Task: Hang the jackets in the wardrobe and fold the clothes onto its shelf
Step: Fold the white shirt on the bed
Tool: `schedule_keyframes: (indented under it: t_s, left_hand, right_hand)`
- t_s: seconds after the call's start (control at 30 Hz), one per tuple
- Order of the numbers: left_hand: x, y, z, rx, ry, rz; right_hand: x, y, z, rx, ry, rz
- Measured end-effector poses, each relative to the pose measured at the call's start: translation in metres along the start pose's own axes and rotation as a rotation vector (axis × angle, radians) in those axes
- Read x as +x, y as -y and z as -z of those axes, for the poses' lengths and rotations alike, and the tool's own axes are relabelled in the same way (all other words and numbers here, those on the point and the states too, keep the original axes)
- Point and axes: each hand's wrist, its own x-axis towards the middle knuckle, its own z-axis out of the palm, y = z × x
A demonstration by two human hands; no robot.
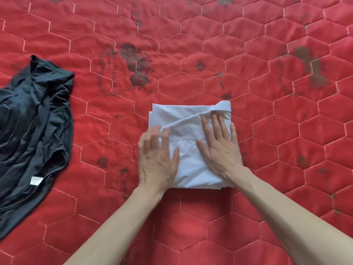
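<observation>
A pale white cotton garment point(188, 142), folded into a compact rectangle, lies on the red hexagon-quilted bed cover point(210, 60). The right hand point(219, 148) presses flat on it, fingers straight and slightly spread, probably to set the fold, while the left hand point(156, 157) rests at its left edge, blurred fingertips lying over a diagonal flap. A crumpled dark grey jersey garment point(32, 121) waits well apart, unfolded.

Surface: red quilted bedcover with pale hexagon stitching point(248, 54), filling the whole view | Marks: dark faded floral prints scattered across it | Light: even, soft
</observation>
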Motion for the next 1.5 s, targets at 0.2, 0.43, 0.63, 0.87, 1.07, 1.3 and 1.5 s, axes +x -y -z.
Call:
schedule_keyframes:
  t_s: [0.2,0.43,0.63,0.87,1.07,1.3,1.5]
  left_hand:
    - [-0.003,0.013,-0.045,-0.015,0.228,-0.120]
    - [-0.007,0.020,-0.041,0.030,0.217,-0.010]
    - [-0.001,0.018,-0.025,-0.277,0.212,0.266]
    - [0.019,0.022,-0.028,-0.486,0.126,0.233]
    - [-0.001,0.002,-0.016,-0.148,0.112,0.606]
    - [0.022,-0.007,0.002,-0.366,0.237,0.931]
    - [0.017,0.007,0.015,-0.803,0.295,0.854]
  right_hand:
    - [-0.037,-0.001,-0.007,0.055,-0.075,-0.029]
    - [-0.079,-0.002,-0.022,0.127,-0.081,-0.086]
    - [-0.027,-0.010,0.007,0.152,-0.233,-0.061]
    - [0.049,-0.015,-0.004,0.176,-0.067,-0.165]
    - [0.019,-0.010,0.002,0.375,-0.147,-0.192]
    - [-0.056,0.014,0.016,0.856,-0.260,-0.600]
    - [-0.059,0.001,0.045,1.315,0.012,-0.723]
